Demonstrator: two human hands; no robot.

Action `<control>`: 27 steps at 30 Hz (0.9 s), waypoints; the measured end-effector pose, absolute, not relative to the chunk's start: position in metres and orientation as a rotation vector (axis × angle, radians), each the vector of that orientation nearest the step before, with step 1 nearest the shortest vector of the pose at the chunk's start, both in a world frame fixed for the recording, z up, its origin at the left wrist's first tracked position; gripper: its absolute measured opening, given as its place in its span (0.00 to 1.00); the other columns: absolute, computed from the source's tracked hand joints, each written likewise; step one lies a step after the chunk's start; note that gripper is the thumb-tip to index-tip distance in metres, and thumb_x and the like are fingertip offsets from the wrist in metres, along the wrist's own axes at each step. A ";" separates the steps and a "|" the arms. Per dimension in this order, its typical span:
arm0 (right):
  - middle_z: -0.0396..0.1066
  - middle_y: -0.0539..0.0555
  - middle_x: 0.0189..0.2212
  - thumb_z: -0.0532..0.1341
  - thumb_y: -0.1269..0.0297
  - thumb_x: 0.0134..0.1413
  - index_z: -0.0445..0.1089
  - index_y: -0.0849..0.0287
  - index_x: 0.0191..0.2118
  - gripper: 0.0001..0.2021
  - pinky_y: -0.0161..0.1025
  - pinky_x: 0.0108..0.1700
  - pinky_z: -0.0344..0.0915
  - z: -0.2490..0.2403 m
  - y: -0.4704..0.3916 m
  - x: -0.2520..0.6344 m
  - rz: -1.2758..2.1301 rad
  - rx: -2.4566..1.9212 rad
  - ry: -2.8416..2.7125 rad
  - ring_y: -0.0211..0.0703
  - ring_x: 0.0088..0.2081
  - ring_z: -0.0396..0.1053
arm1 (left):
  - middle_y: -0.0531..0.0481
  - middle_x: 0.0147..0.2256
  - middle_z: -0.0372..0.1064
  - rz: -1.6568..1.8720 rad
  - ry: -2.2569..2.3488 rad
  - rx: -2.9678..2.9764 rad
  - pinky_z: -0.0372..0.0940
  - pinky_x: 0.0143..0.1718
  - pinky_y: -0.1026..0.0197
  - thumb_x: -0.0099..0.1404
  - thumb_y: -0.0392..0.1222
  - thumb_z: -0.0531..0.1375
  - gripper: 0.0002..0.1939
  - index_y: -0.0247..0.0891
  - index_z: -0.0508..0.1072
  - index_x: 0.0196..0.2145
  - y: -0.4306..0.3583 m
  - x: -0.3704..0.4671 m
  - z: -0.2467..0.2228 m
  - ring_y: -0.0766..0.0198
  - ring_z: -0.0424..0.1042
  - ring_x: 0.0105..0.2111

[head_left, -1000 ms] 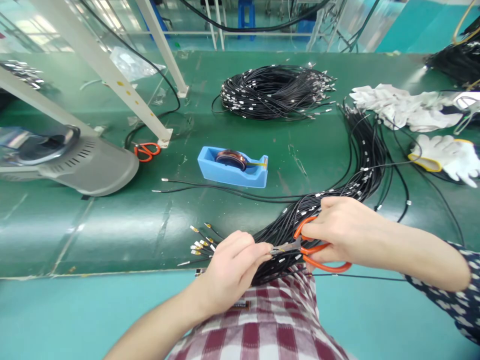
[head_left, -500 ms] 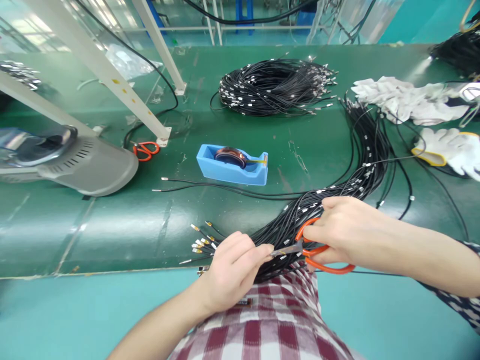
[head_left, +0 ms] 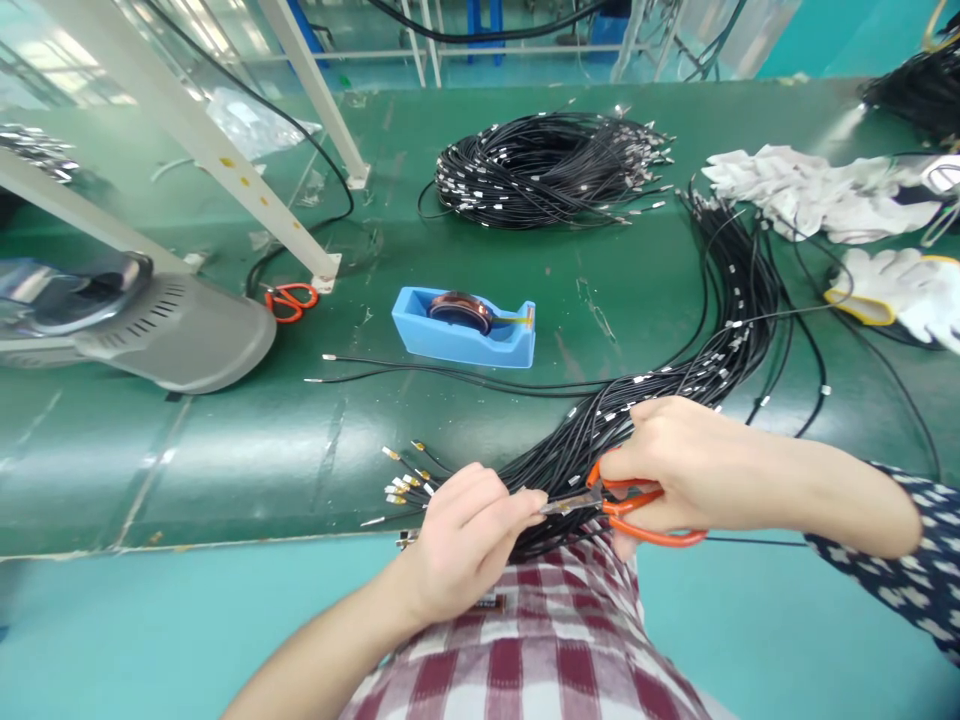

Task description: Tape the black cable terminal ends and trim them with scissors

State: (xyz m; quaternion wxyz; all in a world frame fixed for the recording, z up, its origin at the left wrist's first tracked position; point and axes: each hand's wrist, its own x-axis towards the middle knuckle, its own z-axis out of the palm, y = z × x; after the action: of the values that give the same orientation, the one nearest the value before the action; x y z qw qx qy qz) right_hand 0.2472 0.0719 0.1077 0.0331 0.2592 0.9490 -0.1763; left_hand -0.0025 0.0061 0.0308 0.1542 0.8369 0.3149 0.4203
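My right hand (head_left: 667, 465) grips a pair of orange-handled scissors (head_left: 630, 500), fingers through the loops. Their blades point left, the tips reaching the thumb and fingertips of my left hand (head_left: 472, 535). That hand is closed in a pinch; what lies between its fingers is hidden. Beneath both hands runs a thick bundle of thin black cables (head_left: 675, 385) with small white labels, curving from the upper right down to the table's front edge. Several cable ends (head_left: 405, 485) with white and yellow-brown tabs stick out left of my left hand.
A blue tape dispenser (head_left: 465, 335) with amber tape stands ahead. Beyond it lies a coiled cable bundle (head_left: 547, 170). White gloves (head_left: 817, 190) rest at right. Other orange-handled scissors (head_left: 291, 302) lie by a grey machine (head_left: 180, 330) and white posts (head_left: 300, 200) on the green table (head_left: 247, 460).
The scissors' handles have come closer together. My right hand has shifted slightly left, and more of the patterned right sleeve shows. My left hand has stayed almost in place.
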 end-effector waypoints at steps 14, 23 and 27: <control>0.66 0.46 0.15 0.62 0.61 0.56 0.64 0.58 0.21 0.15 0.39 0.26 0.40 0.111 0.068 0.241 -0.316 0.708 2.844 0.36 0.17 0.36 | 0.52 0.24 0.62 1.182 0.863 2.420 0.54 0.27 0.61 0.67 0.28 0.57 0.09 0.30 0.72 0.44 0.004 -0.001 0.026 0.65 0.58 0.25; 0.65 0.44 0.13 0.64 0.60 0.54 0.63 0.57 0.20 0.16 0.39 0.28 0.43 0.116 0.067 0.239 -0.332 0.793 2.901 0.34 0.17 0.38 | 0.50 0.25 0.65 1.130 0.887 2.413 0.56 0.27 0.61 0.67 0.29 0.57 0.08 0.31 0.72 0.44 0.005 -0.003 0.031 0.65 0.59 0.26; 0.69 0.46 0.15 0.65 0.62 0.52 0.64 0.57 0.20 0.14 0.39 0.28 0.42 0.114 0.063 0.240 -0.233 0.772 2.882 0.35 0.16 0.44 | 0.51 0.25 0.64 1.096 0.886 2.443 0.55 0.27 0.61 0.69 0.30 0.56 0.08 0.32 0.71 0.44 0.005 -0.003 0.029 0.66 0.57 0.26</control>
State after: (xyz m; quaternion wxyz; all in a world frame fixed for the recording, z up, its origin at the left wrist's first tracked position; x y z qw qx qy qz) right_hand 0.2398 0.0630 0.1143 0.0745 0.2574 0.9603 -0.0777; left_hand -0.0034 0.0045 0.0293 0.1598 0.8551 0.3100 0.3837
